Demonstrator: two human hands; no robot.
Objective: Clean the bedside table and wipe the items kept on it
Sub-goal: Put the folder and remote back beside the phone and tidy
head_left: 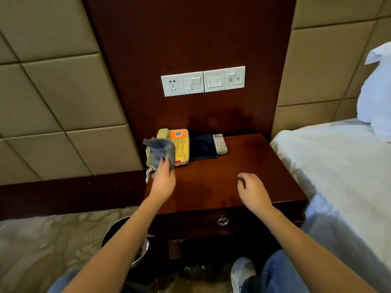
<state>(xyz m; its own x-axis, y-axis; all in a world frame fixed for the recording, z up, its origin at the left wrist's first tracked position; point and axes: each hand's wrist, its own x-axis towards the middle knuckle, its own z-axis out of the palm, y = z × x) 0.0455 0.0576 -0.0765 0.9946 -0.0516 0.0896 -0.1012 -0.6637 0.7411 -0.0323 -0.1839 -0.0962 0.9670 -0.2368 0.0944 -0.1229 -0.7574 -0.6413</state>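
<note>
Over telephone [179, 146]: cloth [161, 152] in left hand [164, 182]

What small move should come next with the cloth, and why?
Probably bring the grey cloth down onto the yellow telephone and wipe along it. The left hand grips the cloth right at the telephone's handset side, while the right hand hovers free over the bedside table, so it could steady the telephone.

Dim, warm light — bed [328, 166] glares pale blue, cloth [161, 150] motion-blurred, edges bowed by the lens.
</note>
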